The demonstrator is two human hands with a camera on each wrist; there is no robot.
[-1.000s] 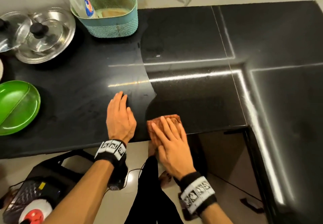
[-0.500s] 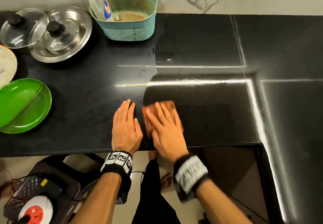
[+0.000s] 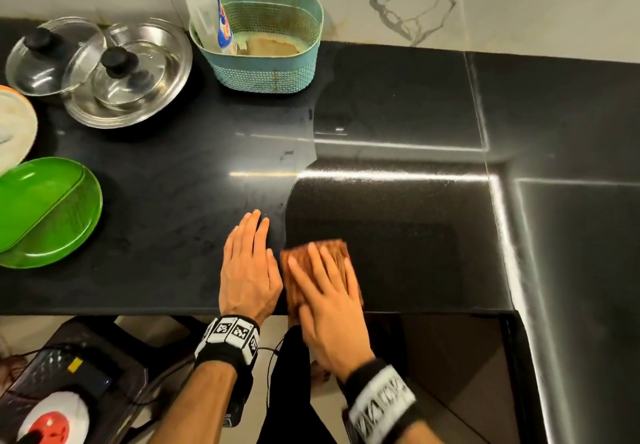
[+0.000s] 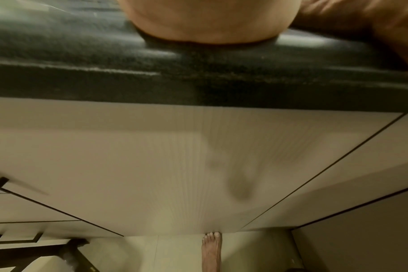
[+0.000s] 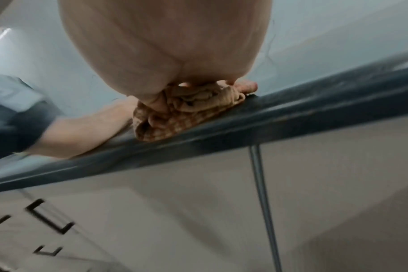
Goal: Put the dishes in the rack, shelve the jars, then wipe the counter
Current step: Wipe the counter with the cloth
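Far left on black counter [image 3: 166, 208]: green plates [image 3: 48, 211], steel lids [image 3: 128, 73]; teal basket [image 3: 270, 38] further right w/ bottle. Near edge, center: left hand [image 3: 247, 270] flat on counter, fingers straight, holding nothing. Just right, touching it: right hand [image 3: 325, 291], fingers spread, pressing brown cloth [image 3: 332, 249] onto counter.

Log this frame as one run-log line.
phase: wiping counter | right hand: flat, pressing brown cloth near front edge | left hand: flat on counter beside cloth | green plate: on counter
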